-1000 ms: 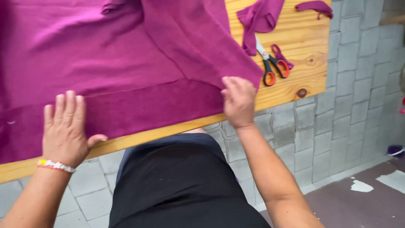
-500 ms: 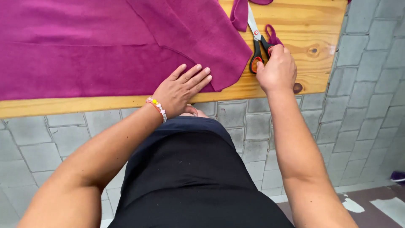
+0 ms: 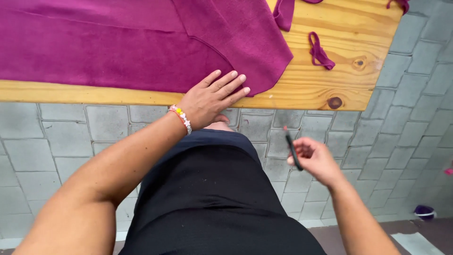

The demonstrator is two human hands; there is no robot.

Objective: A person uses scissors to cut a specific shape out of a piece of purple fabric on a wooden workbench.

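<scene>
A large magenta fabric (image 3: 141,47) lies spread over a wooden table (image 3: 330,89). My left hand (image 3: 210,99), with a beaded bracelet on the wrist, presses flat on the fabric's near corner at the table's front edge. My right hand (image 3: 314,158) is off the table, below its front edge and over the floor. It is closed around a pair of scissors (image 3: 292,148), seen edge-on as a thin dark shape with a reddish tip. The blades cannot be made out.
A narrow magenta strip (image 3: 321,49) lies on the bare wood at the right, and another scrap (image 3: 283,12) lies at the back. Grey paving stones (image 3: 56,137) cover the floor. A small purple object (image 3: 424,211) sits on the floor at far right.
My right hand has lifted the scissors off the table and brought them down in front of me. My left hand stays flat on the fabric's corner. The view shifted slightly.
</scene>
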